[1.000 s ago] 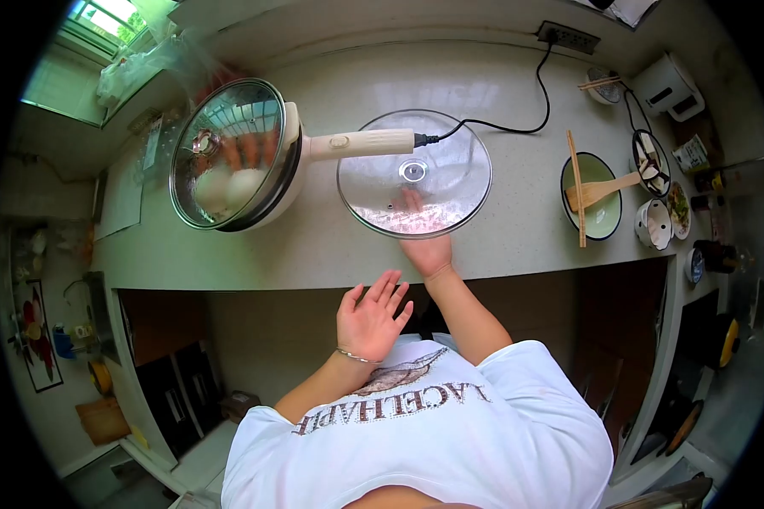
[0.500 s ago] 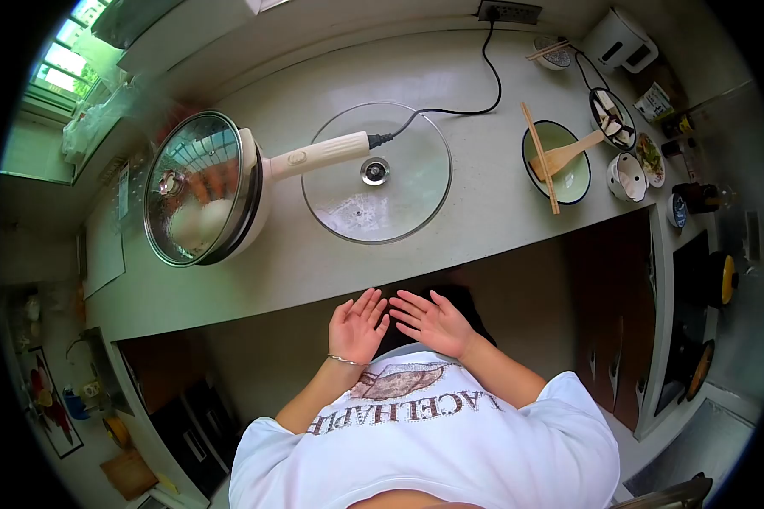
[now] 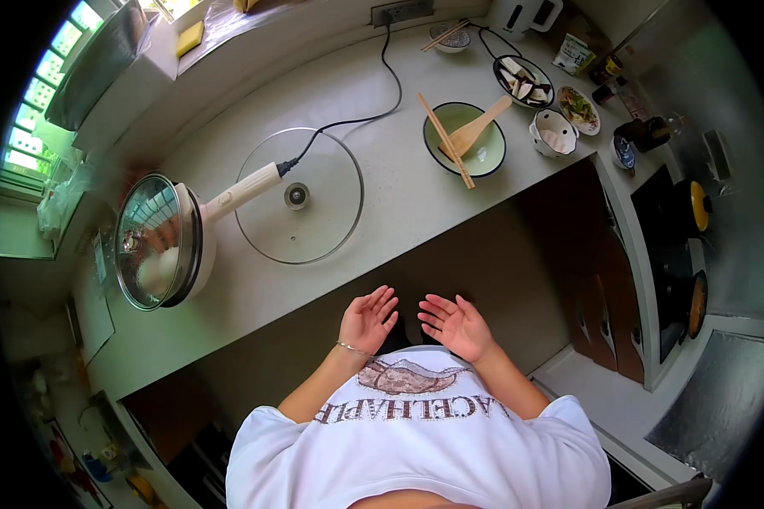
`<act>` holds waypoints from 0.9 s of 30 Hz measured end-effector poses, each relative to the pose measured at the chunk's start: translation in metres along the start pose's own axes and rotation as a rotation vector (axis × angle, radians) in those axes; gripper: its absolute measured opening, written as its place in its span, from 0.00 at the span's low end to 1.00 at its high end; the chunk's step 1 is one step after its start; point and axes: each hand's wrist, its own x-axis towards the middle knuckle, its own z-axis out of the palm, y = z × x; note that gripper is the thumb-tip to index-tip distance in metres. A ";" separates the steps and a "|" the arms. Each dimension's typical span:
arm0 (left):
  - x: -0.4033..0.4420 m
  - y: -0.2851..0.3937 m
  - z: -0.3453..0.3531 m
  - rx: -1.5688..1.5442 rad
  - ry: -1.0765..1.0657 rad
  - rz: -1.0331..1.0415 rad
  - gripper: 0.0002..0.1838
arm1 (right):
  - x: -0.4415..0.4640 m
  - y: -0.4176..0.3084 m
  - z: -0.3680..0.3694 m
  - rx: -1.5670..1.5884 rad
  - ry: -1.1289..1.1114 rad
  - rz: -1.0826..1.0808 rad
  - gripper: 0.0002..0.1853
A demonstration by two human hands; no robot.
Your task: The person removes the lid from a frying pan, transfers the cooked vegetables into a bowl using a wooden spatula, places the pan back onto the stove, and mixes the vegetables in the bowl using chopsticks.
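Observation:
My left hand [image 3: 368, 321], a bracelet at its wrist, is palm up with fingers apart and holds nothing. Beside it, my right hand [image 3: 457, 327] is also open and holds nothing. Both are in front of my shirt, off the counter's front edge. A glass lid [image 3: 331, 222] lies flat on the counter [image 3: 229, 314], nearest to my left hand. The handle of an electric pot [image 3: 205, 260] reaches over the lid. Under its own glass cover, orange pieces and white round items show. A green bowl [image 3: 484, 157] holds a wooden spatula [image 3: 475, 129], with chopsticks [image 3: 446, 141] across the rim.
At the back right are a bowl of dark and white pieces [image 3: 525, 82], a small white bowl [image 3: 554, 134], a plate of food [image 3: 579, 110] and a white kettle [image 3: 518, 17]. A black cord [image 3: 396, 76] runs to a wall socket [image 3: 401, 12]. A yellow-lidded pot [image 3: 696, 208] stands right.
My right hand has come back from the glass lid and is now beside my left hand, both palms up. The view has turned, so the counter slants more and its objects appear further left.

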 end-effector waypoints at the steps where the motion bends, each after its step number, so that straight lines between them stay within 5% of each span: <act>1: 0.002 -0.010 0.010 0.012 -0.009 0.001 0.22 | -0.007 -0.011 -0.005 -0.005 -0.027 -0.006 0.26; 8: 0.054 -0.106 0.090 0.096 -0.033 0.030 0.20 | -0.087 -0.121 -0.067 -0.102 -0.170 -0.128 0.25; 15: 0.104 -0.226 0.171 0.291 -0.076 -0.162 0.18 | -0.197 -0.253 -0.116 -0.242 0.007 -0.382 0.20; 27: 0.137 -0.183 0.181 0.336 -0.025 0.049 0.16 | -0.137 -0.321 -0.092 -0.780 0.179 -0.335 0.10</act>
